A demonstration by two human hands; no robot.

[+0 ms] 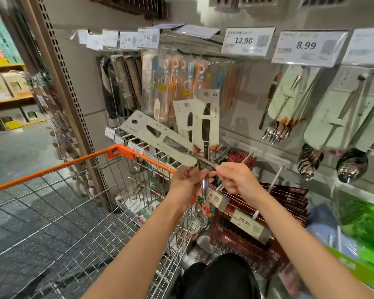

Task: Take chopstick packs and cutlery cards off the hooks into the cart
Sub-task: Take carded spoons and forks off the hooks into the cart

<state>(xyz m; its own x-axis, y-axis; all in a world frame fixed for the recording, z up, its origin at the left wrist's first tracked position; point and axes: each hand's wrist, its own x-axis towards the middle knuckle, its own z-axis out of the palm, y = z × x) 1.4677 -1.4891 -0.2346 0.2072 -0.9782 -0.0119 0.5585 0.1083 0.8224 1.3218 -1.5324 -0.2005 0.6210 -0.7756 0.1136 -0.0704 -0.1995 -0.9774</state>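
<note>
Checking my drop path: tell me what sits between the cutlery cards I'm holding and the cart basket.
Nothing. In the head view, the cutlery cards fan above the left hand and right hand; the cart lies open below-left.

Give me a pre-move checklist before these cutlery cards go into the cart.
1. Cards off the hooks: ok. The three cutlery cards fan out above the hands, clear of the display.
2. Left hand grip: ok, its fingers curl round the metal utensil ends.
3. Right hand grip: ok, it pinches the same metal ends from the other side.
4. Cards bundled square: not ok. One tilts far left, two stand nearly upright.
5. Cart in reach: ok, its orange rim sits just left of the hands.
6. Landing spot in the basket: cannot tell; the arms hide part of it.
</note>
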